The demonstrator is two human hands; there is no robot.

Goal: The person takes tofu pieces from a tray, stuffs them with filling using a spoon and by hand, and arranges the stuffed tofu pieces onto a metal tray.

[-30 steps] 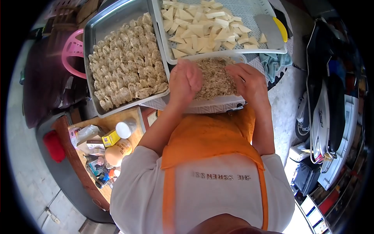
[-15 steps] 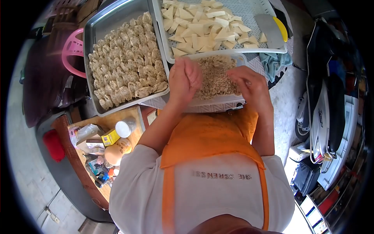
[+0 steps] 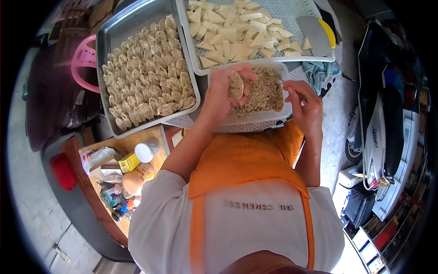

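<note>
My left hand (image 3: 219, 93) is palm up over the left part of a clear plastic tub. An oval, pale, speckled patty (image 3: 236, 86) rests in it, its fingers stretched out beyond. Crumbly brown minced filling (image 3: 266, 93) fills the tub (image 3: 255, 122). My right hand (image 3: 306, 106) is at the tub's right rim with fingers curled together. Something thin and brownish shows at its fingers, too unclear to name. Left of the tub, a metal tray (image 3: 119, 34) carries rows of similar speckled patties (image 3: 148, 68).
Behind the tub, a white perforated tray (image 3: 292, 8) holds pale tofu-like triangles (image 3: 232, 34) and a scraper (image 3: 317, 36) with a yellow handle. A teal cloth (image 3: 321, 73) lies at right. Lower left, a wooden table (image 3: 153, 132) bears jars and boxes. A pink plastic handle (image 3: 84, 61) is beside the metal tray.
My left hand has turned palm up and its fingers have spread, bringing the patty into view. My right hand has shifted right, away from the middle of the tub.
</note>
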